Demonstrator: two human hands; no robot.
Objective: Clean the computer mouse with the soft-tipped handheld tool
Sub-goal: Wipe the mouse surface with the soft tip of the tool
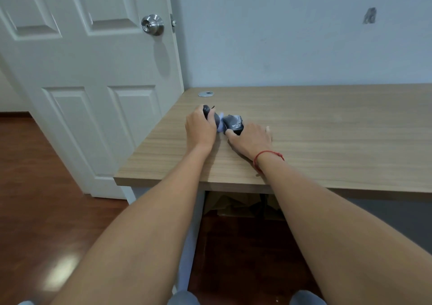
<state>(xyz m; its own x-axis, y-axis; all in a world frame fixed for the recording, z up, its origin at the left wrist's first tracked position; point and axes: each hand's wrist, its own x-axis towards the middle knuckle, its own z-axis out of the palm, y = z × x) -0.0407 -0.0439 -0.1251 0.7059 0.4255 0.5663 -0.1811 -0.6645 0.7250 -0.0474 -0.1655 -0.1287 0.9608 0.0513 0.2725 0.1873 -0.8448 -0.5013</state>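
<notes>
A dark grey computer mouse (pixel 233 122) with white lettering rests on the wooden desk (pixel 304 129), near its left end. My right hand (pixel 252 141) grips the mouse from the near right side, thumb against its left flank. My left hand (pixel 201 129) is closed around a dark handheld tool (pixel 210 114). The tool's pale bluish soft tip (pixel 220 127) is blurred and touches the mouse's left side. Most of the tool's body is hidden under my fingers.
A grey cable grommet (pixel 206 93) sits at the desk's back left corner. A white panelled door (pixel 93 82) with a metal knob (pixel 152 24) stands left of the desk. Cardboard lies beneath the desk (pixel 233 207). The wall runs behind.
</notes>
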